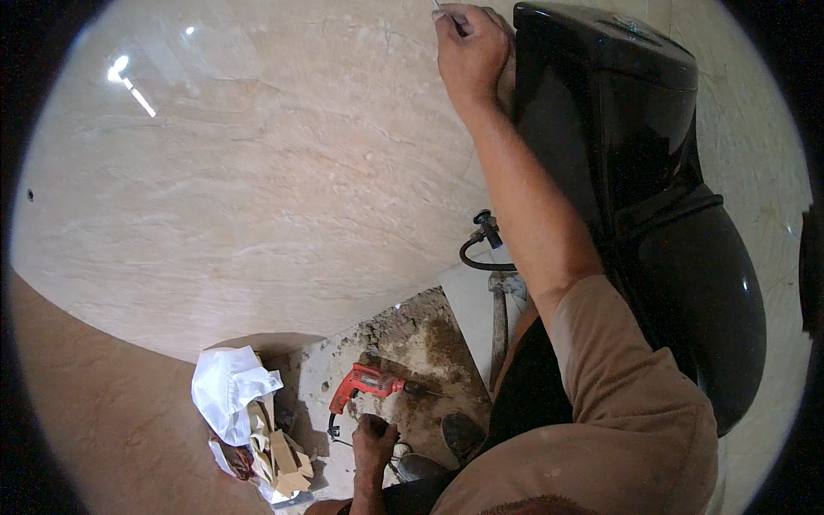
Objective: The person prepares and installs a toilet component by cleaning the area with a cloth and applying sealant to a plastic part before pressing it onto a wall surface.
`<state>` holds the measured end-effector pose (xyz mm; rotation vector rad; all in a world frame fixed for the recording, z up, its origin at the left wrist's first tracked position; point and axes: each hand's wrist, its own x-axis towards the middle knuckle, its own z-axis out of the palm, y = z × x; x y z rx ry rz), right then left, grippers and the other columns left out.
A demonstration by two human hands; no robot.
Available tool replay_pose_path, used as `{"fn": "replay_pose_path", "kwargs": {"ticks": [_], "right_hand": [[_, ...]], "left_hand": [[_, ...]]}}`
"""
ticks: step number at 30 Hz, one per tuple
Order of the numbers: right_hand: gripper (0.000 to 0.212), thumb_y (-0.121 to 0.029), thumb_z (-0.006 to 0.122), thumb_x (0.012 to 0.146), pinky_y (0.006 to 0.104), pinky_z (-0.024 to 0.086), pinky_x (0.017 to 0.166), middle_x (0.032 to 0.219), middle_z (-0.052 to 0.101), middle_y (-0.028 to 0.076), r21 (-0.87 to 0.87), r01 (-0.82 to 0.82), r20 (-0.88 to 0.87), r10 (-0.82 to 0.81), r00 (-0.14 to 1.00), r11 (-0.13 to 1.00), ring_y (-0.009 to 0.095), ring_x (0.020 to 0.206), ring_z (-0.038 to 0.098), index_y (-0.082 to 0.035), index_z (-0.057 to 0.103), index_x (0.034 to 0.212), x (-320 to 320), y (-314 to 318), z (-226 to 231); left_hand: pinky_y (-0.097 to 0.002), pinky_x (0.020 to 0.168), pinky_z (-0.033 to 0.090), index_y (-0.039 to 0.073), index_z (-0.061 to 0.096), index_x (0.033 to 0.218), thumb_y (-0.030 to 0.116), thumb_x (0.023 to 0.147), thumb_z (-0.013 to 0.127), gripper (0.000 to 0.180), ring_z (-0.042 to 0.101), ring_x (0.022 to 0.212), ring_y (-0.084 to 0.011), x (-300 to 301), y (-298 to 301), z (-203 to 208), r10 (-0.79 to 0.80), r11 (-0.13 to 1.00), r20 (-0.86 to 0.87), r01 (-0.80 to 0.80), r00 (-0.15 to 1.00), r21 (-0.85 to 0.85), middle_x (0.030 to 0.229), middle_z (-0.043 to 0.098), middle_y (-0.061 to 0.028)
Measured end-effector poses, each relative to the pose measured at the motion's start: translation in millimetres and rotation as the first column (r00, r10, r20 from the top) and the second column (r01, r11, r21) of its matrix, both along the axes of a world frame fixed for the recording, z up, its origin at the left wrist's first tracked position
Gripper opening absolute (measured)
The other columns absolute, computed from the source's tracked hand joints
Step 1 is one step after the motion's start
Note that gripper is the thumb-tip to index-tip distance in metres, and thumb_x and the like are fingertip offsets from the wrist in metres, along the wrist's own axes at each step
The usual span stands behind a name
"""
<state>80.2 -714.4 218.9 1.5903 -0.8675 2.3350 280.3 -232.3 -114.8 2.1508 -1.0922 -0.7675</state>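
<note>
My right hand (pixel 476 51) is raised against the beige marble-look wall tile, beside the tank of a glossy black toilet (pixel 644 120). Its fingers are closed on a small, thin, pale stick-like piece (pixel 437 6), too small and cut off by the top edge to name. Lower down, my left hand (pixel 375 440) is curled closed near my knees; whatever is inside it, if anything, is hidden. Just above that hand lies a red corded power drill (pixel 367 380) with a long bit, resting on the rough, dirty floor.
A black valve (pixel 486 225) with a curved hose sticks out of the wall under my right forearm. Near it leans a hammer (pixel 499 326) with a worn handle. White plastic bags (pixel 230 390) and an opened cardboard box (pixel 290 463) lie left of the drill. My shoes (pixel 463 433) are close by.
</note>
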Motion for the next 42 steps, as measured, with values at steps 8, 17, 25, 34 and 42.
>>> {"fn": "replay_pose_path", "kwargs": {"ticks": [8,17,25,34,42], "right_hand": [[0.006,-0.002,0.068,0.077,0.0409,0.052,0.071,0.081,0.069,0.017,-0.056,-0.027,0.05,0.03,0.998,0.998,0.034,0.079,0.067,-0.002,0.071,0.083,2,5,10],[0.001,-0.002,0.067,0.075,0.043,0.05,0.066,0.074,0.066,0.017,-0.04,0.055,0.1,-0.051,0.994,0.998,0.034,0.071,0.065,-0.002,0.067,0.076,10,-9,7],[0.003,0.0,0.066,0.074,0.0434,0.049,0.064,0.071,0.065,0.016,-0.061,0.129,0.084,-0.124,0.989,0.99,0.034,0.069,0.063,-0.003,0.066,0.076,13,-13,5],[0.005,0.002,0.065,0.075,0.0422,0.049,0.068,0.079,0.066,0.017,-0.061,0.05,0.05,-0.047,0.998,0.997,0.035,0.077,0.064,-0.002,0.067,0.078,8,-10,4],[0.003,0.001,0.065,0.077,0.044,0.049,0.07,0.078,0.066,0.017,-0.055,0.12,0.046,-0.117,0.992,0.991,0.036,0.079,0.064,-0.002,0.067,0.079,11,-10,3]], "left_hand": [[-0.0407,0.069,0.057,-0.004,0.06,0.094,0.012,0.08,0.073,0.024,0.073,0.074,-0.0307,-4,-14,5,-0.067,0.998,0.03,0.066,0.997,0.019,0.076,0.071,-0.0181],[-0.0408,0.069,0.057,-0.004,0.061,0.092,0.012,0.08,0.073,0.023,0.073,0.072,-0.032,-3,-20,-1,-0.059,0.998,0.044,0.059,0.997,0.007,0.076,0.071,-0.0192],[-0.0399,0.067,0.057,-0.004,0.061,0.09,0.011,0.079,0.074,0.022,0.073,0.069,-0.0316,-3,-22,0,-0.055,0.998,-0.019,0.055,0.998,-0.03,0.075,0.071,-0.0183],[-0.0411,0.066,0.056,-0.004,0.061,0.089,0.013,0.08,0.075,0.023,0.072,0.07,-0.0324,-4,-27,3,-0.126,0.99,0.113,0.133,0.986,-0.056,0.075,0.071,-0.019],[-0.041,0.067,0.056,-0.003,0.061,0.089,0.013,0.08,0.076,0.023,0.072,0.071,-0.0335,-5,-28,2,-0.104,0.993,0.082,0.108,0.991,-0.045,0.075,0.071,-0.0193]]}}
